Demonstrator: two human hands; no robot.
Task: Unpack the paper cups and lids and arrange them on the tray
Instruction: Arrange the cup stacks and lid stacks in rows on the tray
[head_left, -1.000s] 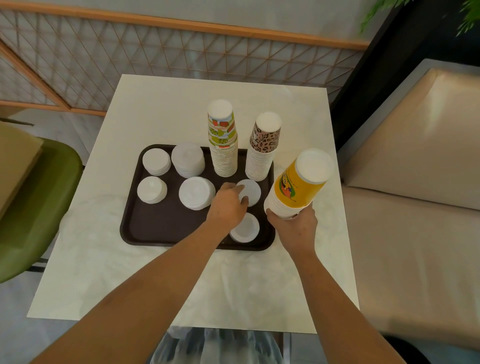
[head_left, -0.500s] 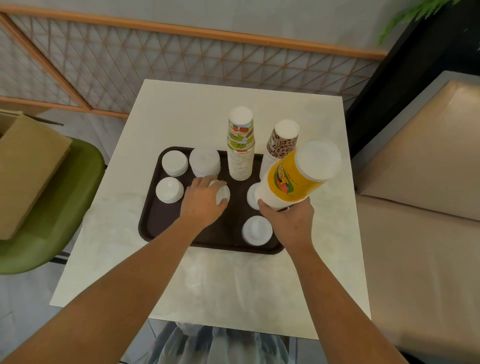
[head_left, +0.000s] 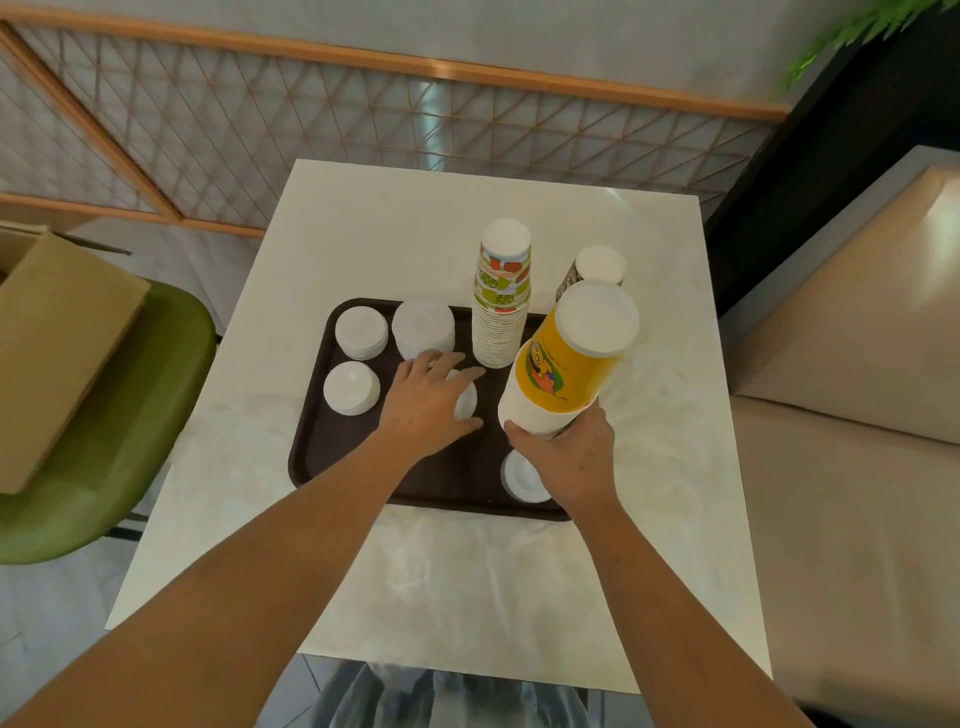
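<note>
Table (head_left: 467, 571): white and square. We stand at its near edge with both forearms reaching over it.
Tray (head_left: 311, 467): dark, set on the middle of the table. It holds every lid we see.
Near lids (head_left: 522, 480): a low white stack in the tray's near-right corner, partly hidden under the right wrist.
Right hand (head_left: 566, 457): fingers and thumb are wrapped round the open bottom end of the yellow cups.
Yellow cups (head_left: 563, 364): a tall nested stack held over the right side of the tray. We cannot tell whether its lower rim touches the tray.
Long axis: it tilts, with the closed top leaning up, away and to the right, so we judge it must be stood upright before it is set down.
Left hand (head_left: 431, 400): palm down on the middle lids (head_left: 466, 401), fingers fanned over the top and the thumb at the near side. We cannot tell whether it pinches them or only presses.
Key relation: bare tray floor lies left of the yellow cups and nearer to us, between the two hands. The right hand is the nearer one and already carries the load.
Left lids (head_left: 350, 387): three white stacks close together in the tray's far-left part.
Fruit cups (head_left: 501, 301): an upright stack at the tray's far edge.
Spotted cups (head_left: 597, 265): a stack behind the yellow cups, with its base hidden.
Around: a green chair (head_left: 130, 441) with a box (head_left: 52, 338) on the left, and a beige sofa (head_left: 857, 364) on the right.
</note>
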